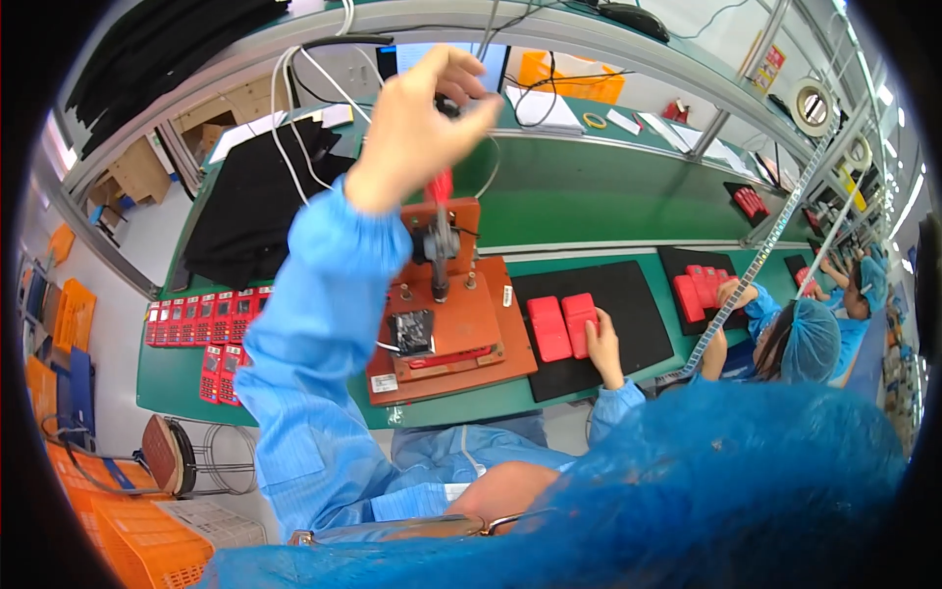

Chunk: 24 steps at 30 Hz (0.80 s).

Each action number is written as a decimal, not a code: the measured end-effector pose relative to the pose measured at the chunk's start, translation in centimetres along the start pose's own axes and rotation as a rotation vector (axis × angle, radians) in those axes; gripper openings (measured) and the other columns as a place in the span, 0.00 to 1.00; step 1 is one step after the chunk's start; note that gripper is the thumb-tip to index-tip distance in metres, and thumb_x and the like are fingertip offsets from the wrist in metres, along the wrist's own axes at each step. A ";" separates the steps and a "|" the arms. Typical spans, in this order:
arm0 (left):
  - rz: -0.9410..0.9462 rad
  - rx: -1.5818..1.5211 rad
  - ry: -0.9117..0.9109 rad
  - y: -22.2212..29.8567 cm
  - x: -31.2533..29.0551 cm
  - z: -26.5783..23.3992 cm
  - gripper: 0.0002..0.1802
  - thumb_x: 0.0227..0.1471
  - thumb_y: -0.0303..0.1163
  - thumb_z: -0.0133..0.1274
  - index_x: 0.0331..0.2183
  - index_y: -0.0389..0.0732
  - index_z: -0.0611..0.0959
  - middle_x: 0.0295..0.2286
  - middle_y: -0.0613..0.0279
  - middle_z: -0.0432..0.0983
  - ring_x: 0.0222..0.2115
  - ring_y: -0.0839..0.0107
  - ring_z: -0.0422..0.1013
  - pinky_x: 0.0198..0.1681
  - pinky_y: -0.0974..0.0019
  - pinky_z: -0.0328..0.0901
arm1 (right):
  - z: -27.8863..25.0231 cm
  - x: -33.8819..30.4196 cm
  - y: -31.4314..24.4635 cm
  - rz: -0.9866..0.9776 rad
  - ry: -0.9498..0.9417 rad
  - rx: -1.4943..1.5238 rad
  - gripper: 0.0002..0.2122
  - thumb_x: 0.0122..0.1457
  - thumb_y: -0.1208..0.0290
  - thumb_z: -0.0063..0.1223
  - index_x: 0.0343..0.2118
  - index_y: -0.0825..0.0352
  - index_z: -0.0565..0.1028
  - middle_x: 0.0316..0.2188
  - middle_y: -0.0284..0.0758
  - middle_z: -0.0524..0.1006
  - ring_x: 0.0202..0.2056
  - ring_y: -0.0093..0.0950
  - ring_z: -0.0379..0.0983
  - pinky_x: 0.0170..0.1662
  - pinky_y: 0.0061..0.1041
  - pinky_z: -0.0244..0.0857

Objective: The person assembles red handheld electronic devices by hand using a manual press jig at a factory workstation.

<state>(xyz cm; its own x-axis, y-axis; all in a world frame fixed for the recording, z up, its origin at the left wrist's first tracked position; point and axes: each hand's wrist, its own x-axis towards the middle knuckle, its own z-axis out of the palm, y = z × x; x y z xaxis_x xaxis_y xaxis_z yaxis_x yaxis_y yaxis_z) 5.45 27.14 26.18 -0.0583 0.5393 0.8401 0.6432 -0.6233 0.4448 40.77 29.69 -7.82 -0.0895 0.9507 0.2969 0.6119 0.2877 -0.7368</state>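
My left hand is raised over a press fixture, its fingers curled with a gap to the thumb and nothing seen in them. Just below that hand stands the fixture's red lever handle, partly hidden behind it. On the brown fixture plate lies a small black piece, and a red edge shows beneath the plate. To the right, my right hand grips the right edge of a red plastic case on a black mat. A second red case lies beside it, at its left.
Rows of red handheld devices stand at the bench's left. Black cloth lies behind them. At right, a co-worker in a blue hair cover handles red cases on another mat. White cables hang near my left arm.
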 end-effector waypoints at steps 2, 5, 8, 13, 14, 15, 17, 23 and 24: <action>0.173 0.463 -0.060 -5.5 0.3 0.0 0.12 0.46 0.32 0.54 0.33 0.36 0.75 0.28 0.56 0.76 0.33 0.62 0.73 0.36 0.62 0.67 | 0.9 -0.7 0.2 -0.108 0.029 -0.198 0.19 0.56 0.69 0.49 0.51 0.68 0.65 0.40 0.46 0.71 0.41 0.45 0.67 0.47 0.34 0.60; 0.128 0.247 0.077 -7.2 -5.3 -1.4 0.08 0.46 0.25 0.53 0.32 0.35 0.76 0.32 0.52 0.71 0.33 0.58 0.69 0.39 0.63 0.63 | 1.3 -2.5 -0.7 -0.092 0.032 -0.370 0.25 0.54 0.67 0.51 0.55 0.67 0.61 0.49 0.46 0.62 0.49 0.43 0.58 0.53 0.37 0.52; -0.036 0.495 0.239 -8.0 -16.5 -7.1 0.16 0.39 0.22 0.58 0.35 0.35 0.74 0.34 0.53 0.70 0.36 0.58 0.67 0.42 0.63 0.62 | -1.0 -3.8 -0.6 -0.114 -0.024 -0.307 0.28 0.52 0.66 0.53 0.56 0.66 0.60 0.53 0.47 0.58 0.53 0.45 0.54 0.54 0.40 0.50; -1.034 1.445 -0.151 -10.3 -40.9 -18.8 0.50 0.38 0.60 0.57 0.55 0.38 0.59 0.52 0.43 0.54 0.54 0.47 0.51 0.53 0.41 0.50 | -5.3 -3.6 -0.3 -0.148 0.080 -0.192 0.22 0.55 0.71 0.50 0.54 0.67 0.62 0.52 0.44 0.62 0.54 0.41 0.57 0.55 0.36 0.51; -1.059 1.435 -0.128 -9.3 -42.4 -19.3 0.48 0.39 0.59 0.57 0.54 0.40 0.61 0.52 0.45 0.55 0.54 0.47 0.52 0.51 0.42 0.52 | -5.1 -2.3 -1.1 -0.170 0.088 -0.031 0.21 0.56 0.70 0.49 0.53 0.65 0.63 0.52 0.42 0.62 0.54 0.39 0.58 0.55 0.35 0.52; -1.078 1.429 -0.111 -8.2 -43.6 -20.2 0.46 0.39 0.57 0.58 0.54 0.43 0.62 0.52 0.47 0.56 0.53 0.47 0.53 0.50 0.43 0.54 | -5.0 -1.3 -4.4 -0.110 0.062 0.136 0.20 0.57 0.71 0.48 0.53 0.65 0.63 0.52 0.40 0.63 0.53 0.36 0.59 0.52 0.33 0.55; -0.882 1.463 -0.208 -10.5 -45.1 -22.3 0.35 0.45 0.50 0.56 0.50 0.42 0.68 0.46 0.49 0.63 0.46 0.50 0.62 0.40 0.52 0.67 | -4.9 0.4 -10.4 -0.254 0.015 0.181 0.18 0.55 0.74 0.48 0.50 0.66 0.66 0.51 0.39 0.64 0.52 0.35 0.61 0.50 0.31 0.57; -0.950 1.064 -0.154 -6.3 -41.3 -23.7 0.15 0.57 0.36 0.45 0.38 0.32 0.75 0.26 0.42 0.73 0.31 0.54 0.73 0.30 0.56 0.66 | -1.0 -3.3 -20.5 -0.838 -0.504 0.333 0.19 0.46 0.75 0.57 0.45 0.66 0.71 0.45 0.41 0.69 0.47 0.40 0.65 0.50 0.34 0.60; -0.662 0.772 0.018 -3.9 -41.1 -22.2 0.11 0.56 0.32 0.45 0.34 0.32 0.74 0.25 0.46 0.74 0.27 0.58 0.73 0.28 0.61 0.66 | -0.2 -4.8 -21.6 -0.840 -0.573 0.387 0.23 0.46 0.72 0.59 0.47 0.67 0.69 0.45 0.41 0.68 0.48 0.40 0.64 0.52 0.35 0.58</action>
<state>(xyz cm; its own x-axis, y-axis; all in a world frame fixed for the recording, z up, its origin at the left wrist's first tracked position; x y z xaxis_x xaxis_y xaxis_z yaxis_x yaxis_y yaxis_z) -11.63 -5.13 -3.20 -0.5888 0.6311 0.5050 0.7944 0.3367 0.5055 28.17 18.85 6.79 -0.7785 0.3170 0.5418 -0.0960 0.7929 -0.6018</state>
